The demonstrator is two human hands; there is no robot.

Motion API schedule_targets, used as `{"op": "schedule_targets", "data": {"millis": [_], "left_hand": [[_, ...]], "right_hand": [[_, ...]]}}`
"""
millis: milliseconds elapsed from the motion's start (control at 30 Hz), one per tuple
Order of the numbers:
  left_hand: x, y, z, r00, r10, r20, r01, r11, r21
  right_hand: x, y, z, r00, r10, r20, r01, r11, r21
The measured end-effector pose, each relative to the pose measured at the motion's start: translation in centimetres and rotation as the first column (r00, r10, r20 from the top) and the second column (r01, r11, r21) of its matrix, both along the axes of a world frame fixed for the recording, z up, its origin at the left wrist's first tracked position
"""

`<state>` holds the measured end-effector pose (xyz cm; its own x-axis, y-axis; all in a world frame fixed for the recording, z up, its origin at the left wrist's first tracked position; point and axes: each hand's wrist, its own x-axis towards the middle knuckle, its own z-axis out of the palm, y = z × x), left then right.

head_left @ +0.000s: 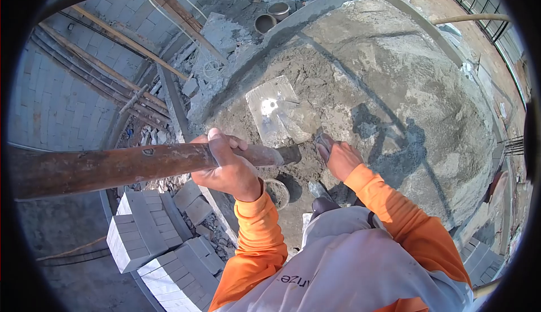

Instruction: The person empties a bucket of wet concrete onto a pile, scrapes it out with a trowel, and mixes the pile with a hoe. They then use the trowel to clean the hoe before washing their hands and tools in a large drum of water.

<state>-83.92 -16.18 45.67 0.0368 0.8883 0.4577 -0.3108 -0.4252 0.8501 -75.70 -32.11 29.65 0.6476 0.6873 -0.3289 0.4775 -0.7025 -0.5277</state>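
A thick wooden pole (112, 168) comes in from the left edge, and my left hand (228, 165) is wrapped round it near its end. My right hand (341, 157) is closed to the right of the pole's tip, on a dark grey object that I cannot make out. Just beyond my hands, a pale square plate (270, 100) with a bright glare spot lies on the wet grey mortar (315, 86). Under the pole's end sits a round container (277, 192), partly hidden.
Stacked grey blocks (149, 227) stand at lower left. Poles (107, 83) lean across the upper left. Two buckets (278, 11) sit at the top beside a low wall (315, 7). A mound of mortar (445, 126) spreads at right, near a metal fence (473, 2).
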Motion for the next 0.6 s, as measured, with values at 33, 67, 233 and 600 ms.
{"op": "schedule_targets", "data": {"millis": [33,67,233,600], "left_hand": [[-0.4,0.2,0.1,1.0,-0.002,-0.011,0.002,1.0,0.0],[-0.7,0.4,0.3,0.999,-0.052,0.014,0.052,0.999,-0.007],[-1.9,0.8,1.4,0.979,-0.2,0.049,0.2,0.98,-0.005],[-4.8,1.5,-0.2,0.762,-0.638,0.113,0.614,0.767,0.187]], "right_hand": [[0.7,0.8,1.5,1.0,-0.027,-0.001,0.027,0.999,0.027],[1.0,1.2,2.3,0.999,-0.053,0.003,0.052,0.997,0.053],[2.7,2.6,0.3,0.957,0.277,-0.091,-0.25,0.939,0.235],[4.0,3.5,5.2,0.978,0.201,-0.053,-0.195,0.975,0.103]]}}
